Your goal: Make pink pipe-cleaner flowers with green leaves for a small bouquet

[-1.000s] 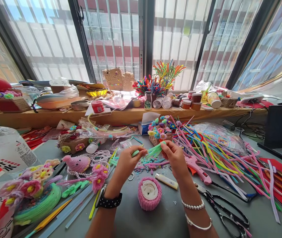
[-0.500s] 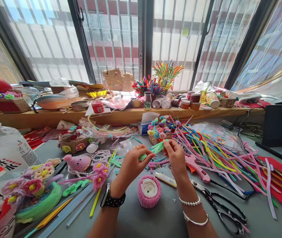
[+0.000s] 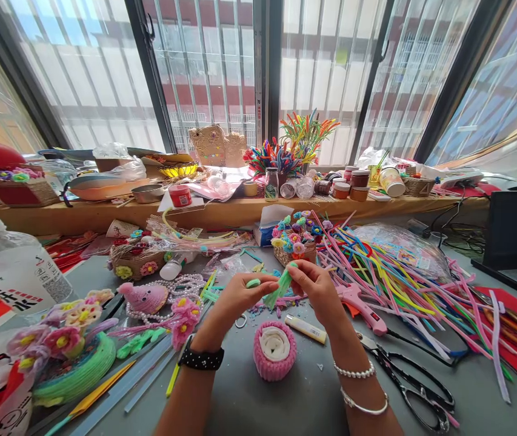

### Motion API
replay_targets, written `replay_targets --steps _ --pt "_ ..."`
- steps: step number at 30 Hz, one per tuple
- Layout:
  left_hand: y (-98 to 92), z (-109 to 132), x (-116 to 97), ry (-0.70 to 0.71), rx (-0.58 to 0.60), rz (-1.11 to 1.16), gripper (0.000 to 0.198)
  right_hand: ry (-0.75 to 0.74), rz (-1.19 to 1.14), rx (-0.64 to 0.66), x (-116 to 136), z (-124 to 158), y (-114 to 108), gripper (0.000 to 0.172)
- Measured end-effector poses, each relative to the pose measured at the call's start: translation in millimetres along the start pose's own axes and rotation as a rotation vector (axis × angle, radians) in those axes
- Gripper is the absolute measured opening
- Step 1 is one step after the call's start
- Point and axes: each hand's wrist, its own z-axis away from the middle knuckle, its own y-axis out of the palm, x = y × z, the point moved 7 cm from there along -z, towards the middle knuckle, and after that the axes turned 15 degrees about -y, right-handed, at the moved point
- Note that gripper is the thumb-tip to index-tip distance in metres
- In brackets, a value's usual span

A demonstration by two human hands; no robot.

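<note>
A small bundle of light green fuzzy chenille stems is held up between my two hands, its strands splayed downward. My right hand pinches it near the top with thumb and fingers. My left hand is closed, its fingertips at the bundle's left side, and a bit of green shows between its thumb and fingers. Below them a round pink fuzzy pot with a rolled white filling stands on the grey table. Beside it lies a cream-coloured tube.
To the right lie black-handled scissors, a pink glue gun and a heap of coloured chenille stems. Fuzzy flowers, a pink cone-shaped figure and clear glue sticks lie left. A flower basket stands behind.
The green bundle has turned from lying sideways to hanging downward. My right hand has shifted slightly left and down, and a small ring on the table now shows beside my left hand.
</note>
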Motion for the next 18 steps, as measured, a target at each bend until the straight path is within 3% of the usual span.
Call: replay_targets --steps 7,13,15,18 --pt "0.6 4 0 -0.088 0.017 0.094 0.031 -0.012 -0.014 0.022 -4 1 0 0.018" --pt "4.1 3 2 -0.096 -0.086 0.278 0.03 0.001 -0.034 -0.004 -6 0 1 0.015" --pt "9.1 1 4 -0.103 -0.058 0.301 0.032 0.0 -0.03 -0.031 -5 0 0 0.016" --pt "19.7 -3 8 -0.118 0.072 0.311 0.033 -0.011 -0.004 -0.076 -4 0 0 0.019"
